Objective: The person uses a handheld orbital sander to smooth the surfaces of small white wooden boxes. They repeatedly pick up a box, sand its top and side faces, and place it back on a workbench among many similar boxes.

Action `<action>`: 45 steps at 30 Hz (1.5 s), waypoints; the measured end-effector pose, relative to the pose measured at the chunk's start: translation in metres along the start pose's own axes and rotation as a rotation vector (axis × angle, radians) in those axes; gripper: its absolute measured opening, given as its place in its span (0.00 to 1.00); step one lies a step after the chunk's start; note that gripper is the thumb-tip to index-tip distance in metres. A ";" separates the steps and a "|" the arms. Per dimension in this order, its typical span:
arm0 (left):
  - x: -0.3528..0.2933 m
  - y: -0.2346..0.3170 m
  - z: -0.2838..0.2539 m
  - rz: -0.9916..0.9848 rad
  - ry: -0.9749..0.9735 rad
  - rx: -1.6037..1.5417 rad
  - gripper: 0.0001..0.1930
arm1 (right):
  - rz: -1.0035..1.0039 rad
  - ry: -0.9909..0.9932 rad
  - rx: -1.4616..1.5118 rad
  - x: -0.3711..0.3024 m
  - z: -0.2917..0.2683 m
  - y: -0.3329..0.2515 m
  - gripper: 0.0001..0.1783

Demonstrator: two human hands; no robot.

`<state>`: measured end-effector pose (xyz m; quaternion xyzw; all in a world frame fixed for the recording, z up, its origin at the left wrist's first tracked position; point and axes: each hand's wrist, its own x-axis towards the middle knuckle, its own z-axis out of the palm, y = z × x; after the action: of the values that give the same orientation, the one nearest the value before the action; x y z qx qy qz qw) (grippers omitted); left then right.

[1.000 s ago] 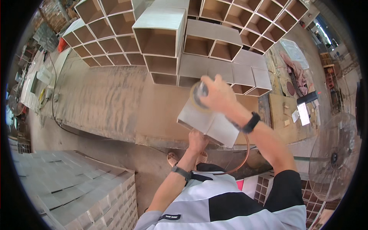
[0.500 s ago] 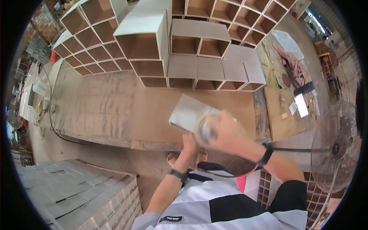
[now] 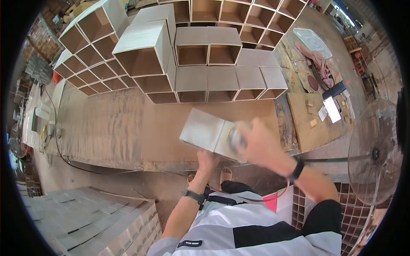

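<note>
Plywood box (image 3: 208,133), held above the worktop (image 3: 128,128), is resting on the left hand (image 3: 208,161) whose fingers are gripping its underside, while the blurred right hand (image 3: 256,145) is pressing a round sanding tool (image 3: 234,138) against its right end, fingers wrapped around it.

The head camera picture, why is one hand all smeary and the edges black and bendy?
In the head view, the right hand is blurred by motion against the pale grey wooden box; the left hand under the box looks sharp. The fisheye lens curves the long brown workbench and leaves black corners.
</note>
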<state>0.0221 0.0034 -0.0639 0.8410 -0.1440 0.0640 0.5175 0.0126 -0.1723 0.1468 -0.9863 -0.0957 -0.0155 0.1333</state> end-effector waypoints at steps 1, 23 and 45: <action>-0.002 -0.004 0.003 -0.033 0.049 -0.096 0.19 | -0.087 -0.008 0.061 -0.016 0.004 -0.017 0.24; 0.006 0.041 -0.014 -0.192 0.055 0.204 0.11 | 0.530 1.251 1.608 -0.091 -0.029 0.137 0.20; -0.065 0.057 -0.210 -0.281 0.823 -0.511 0.16 | -0.600 0.638 2.796 -0.024 0.022 0.163 0.20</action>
<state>-0.0488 0.1774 0.0642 0.6036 0.1755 0.2829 0.7244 0.0206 -0.3250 0.0820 0.0453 -0.1968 -0.1515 0.9676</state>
